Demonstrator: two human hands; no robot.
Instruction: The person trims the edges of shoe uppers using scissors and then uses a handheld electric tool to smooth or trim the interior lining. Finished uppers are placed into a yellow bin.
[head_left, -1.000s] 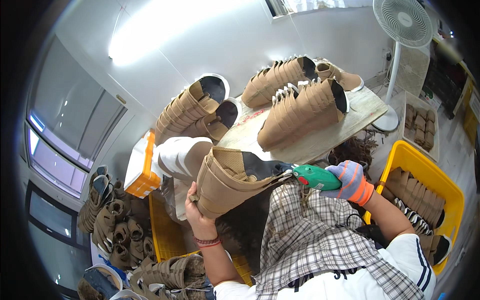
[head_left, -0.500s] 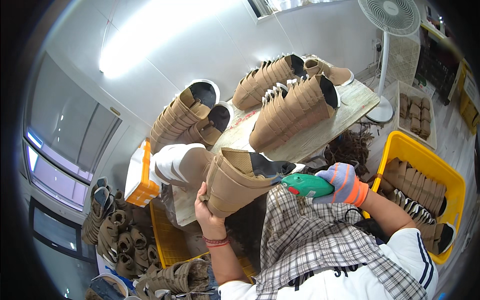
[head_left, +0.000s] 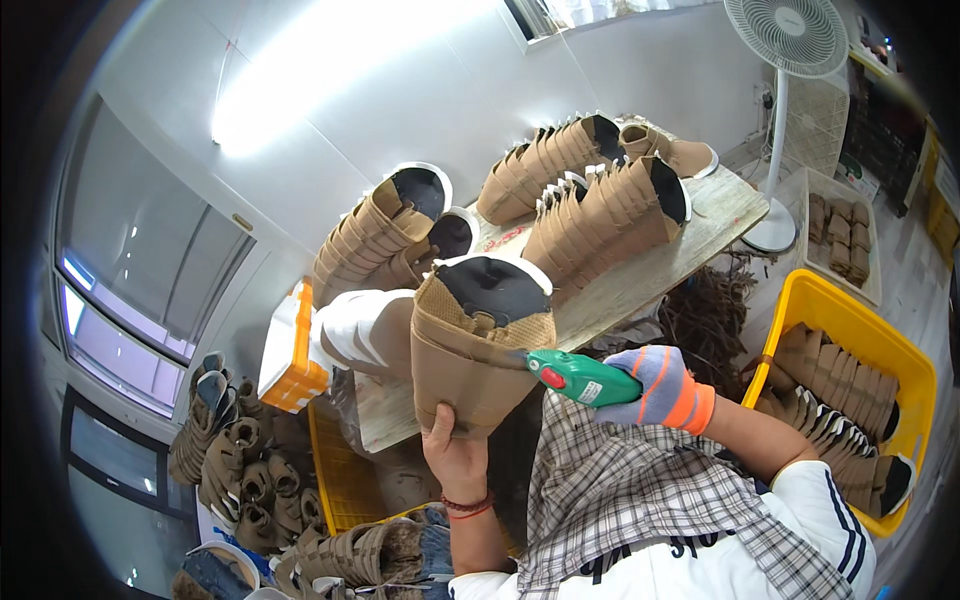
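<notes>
A brown fabric shoe upper [head_left: 470, 370] with a dark lining and a white edge is held up in front of me. My left hand [head_left: 460, 465], bare, with a red bracelet on its wrist, grips its lower edge; the thumb presses on the near face and the other fingers are mostly hidden. In my gloved right hand [head_left: 655, 390] is a green handheld electric tool [head_left: 585, 380] with a red button. Its tip meets the right side of the upper, just below the woven edge. Beside the upper on the left lies a rounded brown piece with white bands [head_left: 360, 330].
Stacked brown uppers [head_left: 605, 235] stand on the worn worktable [head_left: 640, 290]. At right, a yellow crate [head_left: 915, 380] holds more, and a white fan [head_left: 790, 35] stands behind it. An orange-and-white box [head_left: 290, 350] and piled uppers [head_left: 240, 460] are at left.
The upper has turned in my left hand, so its dark lining now shows wide at the top. The green tool has moved left along with my right hand.
</notes>
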